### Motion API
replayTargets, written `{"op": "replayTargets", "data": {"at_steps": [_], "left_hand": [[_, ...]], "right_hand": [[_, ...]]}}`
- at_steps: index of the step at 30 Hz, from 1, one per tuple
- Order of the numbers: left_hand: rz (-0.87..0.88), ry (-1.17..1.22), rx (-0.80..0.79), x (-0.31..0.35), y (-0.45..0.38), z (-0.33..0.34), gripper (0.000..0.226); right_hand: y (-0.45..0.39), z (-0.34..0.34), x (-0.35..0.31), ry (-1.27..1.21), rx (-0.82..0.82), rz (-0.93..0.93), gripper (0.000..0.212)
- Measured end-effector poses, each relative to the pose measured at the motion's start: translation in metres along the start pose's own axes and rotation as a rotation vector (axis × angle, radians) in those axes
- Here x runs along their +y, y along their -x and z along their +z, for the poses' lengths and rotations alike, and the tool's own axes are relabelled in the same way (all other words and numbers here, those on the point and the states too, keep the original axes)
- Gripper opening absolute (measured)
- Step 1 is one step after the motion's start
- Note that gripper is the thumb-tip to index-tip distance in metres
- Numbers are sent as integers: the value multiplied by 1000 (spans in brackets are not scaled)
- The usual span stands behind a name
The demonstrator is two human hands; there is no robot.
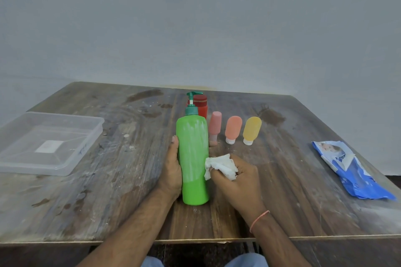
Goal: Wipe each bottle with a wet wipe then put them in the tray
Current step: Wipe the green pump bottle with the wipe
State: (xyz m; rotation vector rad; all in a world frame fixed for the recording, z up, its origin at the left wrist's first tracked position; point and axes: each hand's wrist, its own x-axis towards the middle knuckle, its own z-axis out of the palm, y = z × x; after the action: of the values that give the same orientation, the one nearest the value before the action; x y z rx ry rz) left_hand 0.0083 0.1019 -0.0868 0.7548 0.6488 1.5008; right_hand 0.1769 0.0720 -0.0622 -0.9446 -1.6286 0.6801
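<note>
A tall green pump bottle (192,158) stands upright at the table's middle, its upper body streaked white. My left hand (172,171) grips it from the left, fingertips showing round its right side. My right hand (236,176) holds a crumpled white wet wipe (220,166) against the bottle's right side. Behind it stand a red bottle (200,106), a pink tube (215,124), an orange tube (233,129) and a yellow tube (251,130). A clear plastic tray (13,167) with nothing in it lies at the far left.
A blue wet-wipe packet (351,171) lies near the table's right edge. The worn wooden table (108,180) has its front edge close to my body. A plain grey wall stands behind the table.
</note>
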Motion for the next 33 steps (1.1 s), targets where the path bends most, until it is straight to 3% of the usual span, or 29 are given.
{"op": "replayTargets", "data": {"at_steps": [5,9,13,19,23,28,33], "left_hand": [[-8,11,13,-3,-3,-4,105],[-25,3,52,-5,-5,-6,86],[-46,58,44,-1,-4,-1,82],[-48,29,23,0,-5,-2,93],[-59,31,10,-3,-5,-3,91],[-58,21,20,-1,-6,-4,91],[-61,13,58,-7,-8,-8,83]], "right_hand": [[-5,0,-1,1,22,-11,31],[-2,-2,0,4,15,-6,31],[-7,1,-2,-39,31,-35,33],[-10,-1,-1,-58,-17,-53,28],[-14,0,-2,-4,39,-6,41],[-16,1,-3,-65,-30,-44,22],[-20,1,-4,-12,24,-14,29]]}}
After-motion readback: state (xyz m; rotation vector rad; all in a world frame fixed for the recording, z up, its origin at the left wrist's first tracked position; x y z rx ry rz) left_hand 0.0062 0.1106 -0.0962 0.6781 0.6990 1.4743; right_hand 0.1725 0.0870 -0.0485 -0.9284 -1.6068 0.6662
